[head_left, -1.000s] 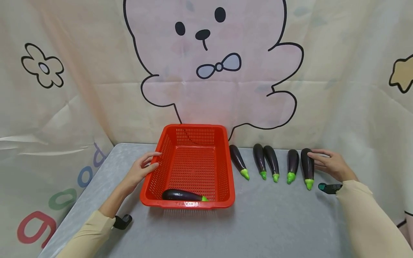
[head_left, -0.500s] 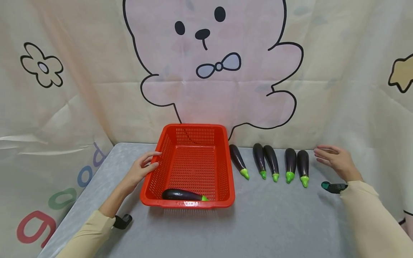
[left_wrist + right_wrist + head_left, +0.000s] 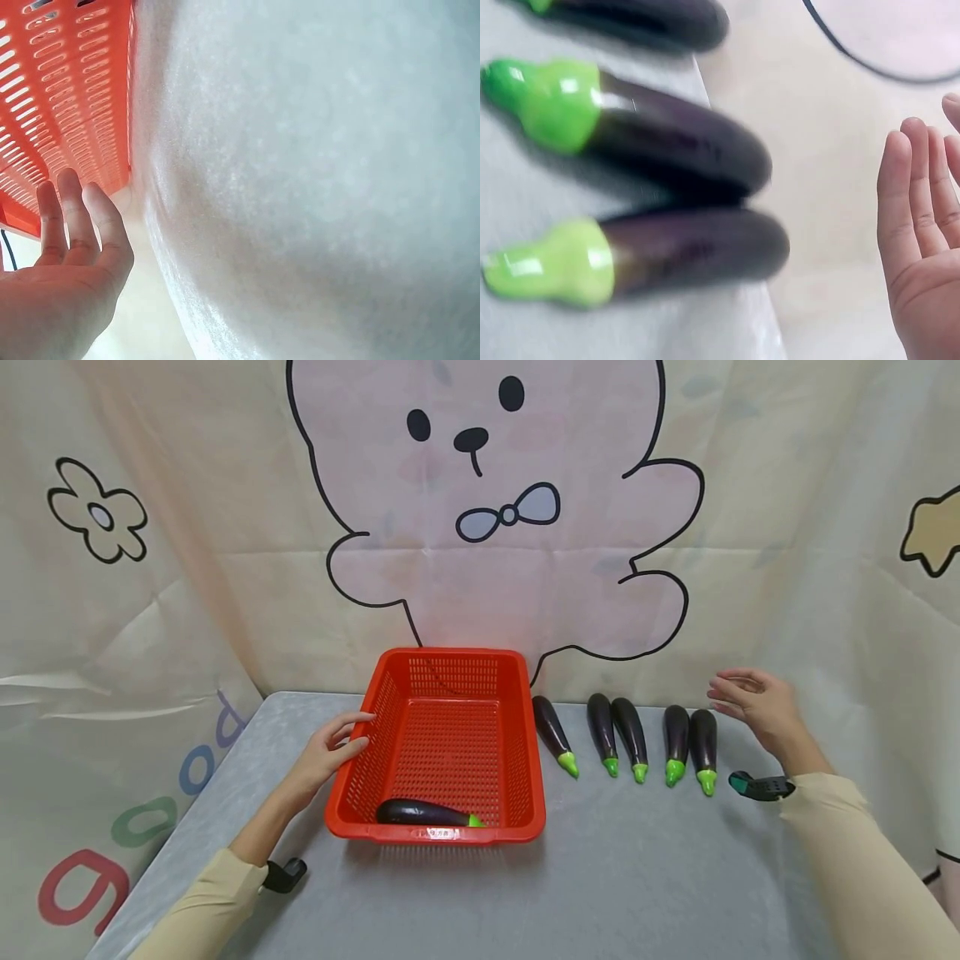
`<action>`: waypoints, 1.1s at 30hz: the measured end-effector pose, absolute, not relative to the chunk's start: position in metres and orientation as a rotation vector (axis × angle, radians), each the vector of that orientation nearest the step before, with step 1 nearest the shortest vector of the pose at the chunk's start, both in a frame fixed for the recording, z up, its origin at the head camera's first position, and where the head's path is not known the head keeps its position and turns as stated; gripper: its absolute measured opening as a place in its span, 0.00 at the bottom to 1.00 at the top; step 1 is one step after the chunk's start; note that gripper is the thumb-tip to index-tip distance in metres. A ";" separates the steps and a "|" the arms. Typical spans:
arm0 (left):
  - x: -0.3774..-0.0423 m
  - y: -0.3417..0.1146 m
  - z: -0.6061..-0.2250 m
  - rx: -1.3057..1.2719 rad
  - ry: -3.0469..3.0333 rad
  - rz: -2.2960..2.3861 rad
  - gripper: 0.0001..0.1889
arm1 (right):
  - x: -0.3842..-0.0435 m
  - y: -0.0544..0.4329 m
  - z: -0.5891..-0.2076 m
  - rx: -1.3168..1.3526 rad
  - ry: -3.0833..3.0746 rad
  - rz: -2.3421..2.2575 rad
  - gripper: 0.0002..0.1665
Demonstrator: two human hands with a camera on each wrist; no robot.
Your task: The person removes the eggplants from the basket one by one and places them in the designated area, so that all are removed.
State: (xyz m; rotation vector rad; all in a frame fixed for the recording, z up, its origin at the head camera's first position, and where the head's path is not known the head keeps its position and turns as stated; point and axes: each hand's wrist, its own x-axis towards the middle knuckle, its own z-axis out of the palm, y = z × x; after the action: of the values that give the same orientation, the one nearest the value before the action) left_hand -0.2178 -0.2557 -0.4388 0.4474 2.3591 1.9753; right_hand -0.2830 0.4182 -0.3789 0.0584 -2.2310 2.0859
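My left hand point(image 3: 330, 756) is at the left rim of a red plastic basket point(image 3: 537, 777), its fingertips right at the edge. In the left wrist view its relaxed fingers point(image 3: 75, 217) lie along the outside of the slotted wall. One dark eggplant point(image 3: 423, 813) with a green cap lies inside the basket at the near end. Raised behind the row's right end, my right hand point(image 3: 761, 706) holds nothing, fingers loosely extended. Nearest to it are two eggplants side by side, the outer one point(image 3: 704, 743) and its neighbour point(image 3: 677, 739); their round ends touch in the right wrist view.
Left of that pair lie two more eggplants close together point(image 3: 602, 727) point(image 3: 628, 731), and a single slanted one point(image 3: 551, 727) is beside the basket's right wall. They rest on a grey cloth-covered table point(image 3: 630, 877). A printed curtain point(image 3: 570, 602) hangs behind the table's back edge.
The outermost eggplant has shifted left, close against its neighbour. My right hand has let go of it, drawn away right, then risen and come back left. My left hand and the basket stay put.
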 end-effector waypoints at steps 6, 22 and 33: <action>-0.219 -0.256 -0.439 0.446 2.361 1.977 0.24 | -0.287 0.384 -0.372 0.125 -2.304 1.998 0.14; -0.219 -0.257 -0.439 0.455 2.342 1.982 0.24 | -0.278 0.293 -0.366 0.352 -2.297 2.010 0.16; -0.217 -0.255 -0.438 0.447 2.357 1.981 0.25 | -0.259 0.244 -0.366 0.512 -2.329 1.981 0.18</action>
State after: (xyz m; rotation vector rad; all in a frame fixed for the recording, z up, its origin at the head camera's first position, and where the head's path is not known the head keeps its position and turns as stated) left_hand -0.2173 -0.2554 -0.4383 0.4469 2.3567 1.9806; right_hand -0.2589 0.2440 -0.3656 0.5122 -2.3289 1.9815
